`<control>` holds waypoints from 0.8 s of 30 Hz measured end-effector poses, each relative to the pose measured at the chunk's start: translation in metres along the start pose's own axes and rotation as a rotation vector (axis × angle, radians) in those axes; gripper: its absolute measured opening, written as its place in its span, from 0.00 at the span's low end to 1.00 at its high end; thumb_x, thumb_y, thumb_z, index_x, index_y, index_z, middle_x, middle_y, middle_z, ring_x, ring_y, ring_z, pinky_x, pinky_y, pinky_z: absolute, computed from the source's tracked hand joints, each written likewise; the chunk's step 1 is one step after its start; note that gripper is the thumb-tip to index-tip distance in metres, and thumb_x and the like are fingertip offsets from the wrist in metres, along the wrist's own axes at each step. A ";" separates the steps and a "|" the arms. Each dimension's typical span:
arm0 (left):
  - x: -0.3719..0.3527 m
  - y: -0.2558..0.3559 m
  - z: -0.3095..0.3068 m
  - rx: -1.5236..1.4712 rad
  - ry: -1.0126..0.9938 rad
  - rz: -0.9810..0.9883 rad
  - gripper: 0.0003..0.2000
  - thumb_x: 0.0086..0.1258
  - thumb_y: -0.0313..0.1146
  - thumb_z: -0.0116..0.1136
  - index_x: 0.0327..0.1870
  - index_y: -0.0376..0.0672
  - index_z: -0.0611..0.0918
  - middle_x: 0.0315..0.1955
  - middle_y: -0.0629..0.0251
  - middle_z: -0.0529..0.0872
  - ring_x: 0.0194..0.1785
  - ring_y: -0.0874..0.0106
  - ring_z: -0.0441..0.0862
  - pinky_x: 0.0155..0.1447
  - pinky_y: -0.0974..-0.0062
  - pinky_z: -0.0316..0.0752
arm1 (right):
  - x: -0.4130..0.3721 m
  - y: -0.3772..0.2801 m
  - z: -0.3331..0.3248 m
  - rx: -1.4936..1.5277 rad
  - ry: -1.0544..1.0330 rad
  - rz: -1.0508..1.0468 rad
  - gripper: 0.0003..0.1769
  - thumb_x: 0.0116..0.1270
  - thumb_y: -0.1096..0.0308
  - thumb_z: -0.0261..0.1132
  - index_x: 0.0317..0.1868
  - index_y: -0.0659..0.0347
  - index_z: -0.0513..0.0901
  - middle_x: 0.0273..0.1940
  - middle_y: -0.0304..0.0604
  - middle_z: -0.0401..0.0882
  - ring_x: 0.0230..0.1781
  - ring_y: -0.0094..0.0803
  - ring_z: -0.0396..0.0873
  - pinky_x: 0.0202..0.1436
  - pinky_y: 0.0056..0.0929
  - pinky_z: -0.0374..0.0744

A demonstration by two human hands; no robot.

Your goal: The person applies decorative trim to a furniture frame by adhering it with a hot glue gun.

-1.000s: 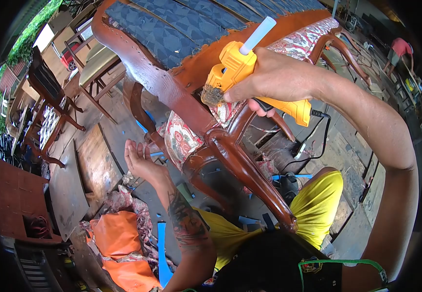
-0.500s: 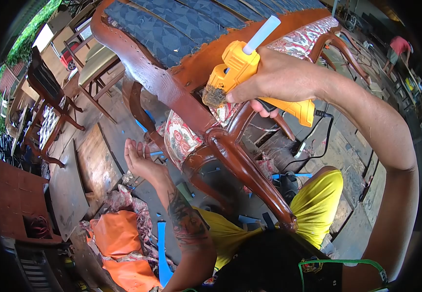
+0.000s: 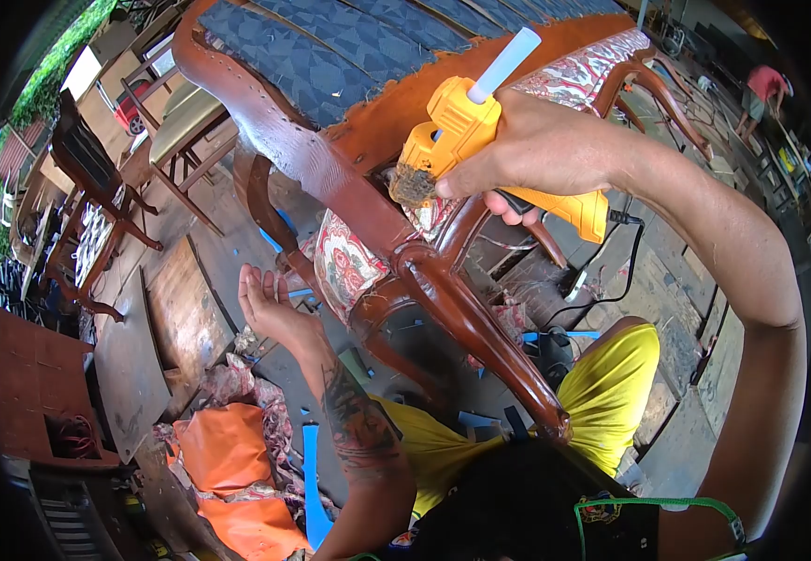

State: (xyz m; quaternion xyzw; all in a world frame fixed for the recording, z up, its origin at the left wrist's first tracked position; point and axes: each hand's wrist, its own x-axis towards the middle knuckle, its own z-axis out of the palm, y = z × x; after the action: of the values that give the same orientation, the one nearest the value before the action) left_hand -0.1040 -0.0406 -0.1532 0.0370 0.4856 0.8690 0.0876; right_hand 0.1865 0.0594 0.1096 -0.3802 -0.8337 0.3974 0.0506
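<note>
My right hand [image 3: 541,150] is wrapped round a yellow glue gun [image 3: 464,122], its grimy nozzle end close to the chair frame. A pale glue stick [image 3: 505,65] juts up from the gun's back, and a black cord runs from its handle. Under the nozzle lies a wooden chair [image 3: 466,323] tipped over, with glossy brown legs, a floral seat cover [image 3: 349,257] and blue patterned fabric [image 3: 321,61] strapped across its upper part. My left hand [image 3: 274,304] is raised beside the chair, palm up, fingers slightly curled and holding nothing.
Orange material [image 3: 225,449] lies on scraps at lower left, near a blue strip [image 3: 314,486]. Other chairs [image 3: 97,187] stand at left beside leaning boards [image 3: 186,323]. A reddish-brown cabinet [image 3: 22,374] borders the left edge. At far right a person [image 3: 765,89] bends over.
</note>
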 end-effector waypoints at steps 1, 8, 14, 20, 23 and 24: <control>0.000 0.000 0.000 0.003 0.002 0.000 0.18 0.90 0.39 0.57 0.71 0.40 0.86 0.61 0.60 0.88 0.56 0.71 0.83 0.62 0.70 0.79 | 0.000 0.000 0.000 -0.009 -0.005 0.001 0.22 0.74 0.56 0.74 0.55 0.67 0.89 0.28 0.40 0.85 0.23 0.29 0.85 0.27 0.29 0.86; -0.001 0.001 0.000 -0.003 0.005 -0.006 0.17 0.90 0.38 0.58 0.70 0.40 0.86 0.61 0.62 0.88 0.55 0.73 0.83 0.62 0.69 0.78 | -0.004 -0.003 -0.001 -0.057 0.001 0.009 0.22 0.74 0.54 0.75 0.55 0.66 0.90 0.28 0.41 0.85 0.24 0.29 0.86 0.28 0.29 0.87; -0.001 0.001 0.000 -0.010 0.003 -0.008 0.18 0.89 0.38 0.59 0.71 0.39 0.85 0.62 0.62 0.88 0.56 0.73 0.83 0.63 0.69 0.78 | -0.002 0.006 -0.001 0.017 0.010 0.002 0.22 0.74 0.55 0.75 0.57 0.65 0.90 0.30 0.40 0.87 0.26 0.27 0.87 0.31 0.28 0.90; 0.004 -0.003 -0.007 0.020 -0.054 -0.015 0.25 0.89 0.46 0.57 0.78 0.41 0.81 0.71 0.60 0.83 0.68 0.66 0.79 0.74 0.60 0.70 | -0.002 0.015 -0.001 0.164 -0.012 0.035 0.23 0.74 0.55 0.76 0.57 0.66 0.90 0.33 0.41 0.89 0.28 0.26 0.88 0.33 0.29 0.92; -0.001 0.002 -0.002 -0.011 -0.006 -0.011 0.19 0.89 0.38 0.59 0.72 0.39 0.84 0.63 0.61 0.87 0.57 0.72 0.83 0.64 0.69 0.78 | -0.006 0.013 0.003 0.218 0.030 0.088 0.22 0.74 0.55 0.77 0.56 0.66 0.90 0.33 0.41 0.89 0.29 0.26 0.89 0.34 0.29 0.92; -0.001 0.002 -0.002 -0.010 -0.004 -0.010 0.19 0.89 0.38 0.59 0.72 0.39 0.84 0.63 0.61 0.87 0.57 0.72 0.83 0.64 0.69 0.78 | -0.005 0.016 0.004 0.249 0.035 0.077 0.23 0.74 0.55 0.78 0.56 0.67 0.89 0.33 0.43 0.90 0.28 0.27 0.89 0.34 0.30 0.91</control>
State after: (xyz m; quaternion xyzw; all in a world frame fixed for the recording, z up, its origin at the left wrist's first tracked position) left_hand -0.1032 -0.0433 -0.1526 0.0358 0.4813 0.8708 0.0932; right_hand 0.1980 0.0596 0.0964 -0.4095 -0.7617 0.4928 0.0966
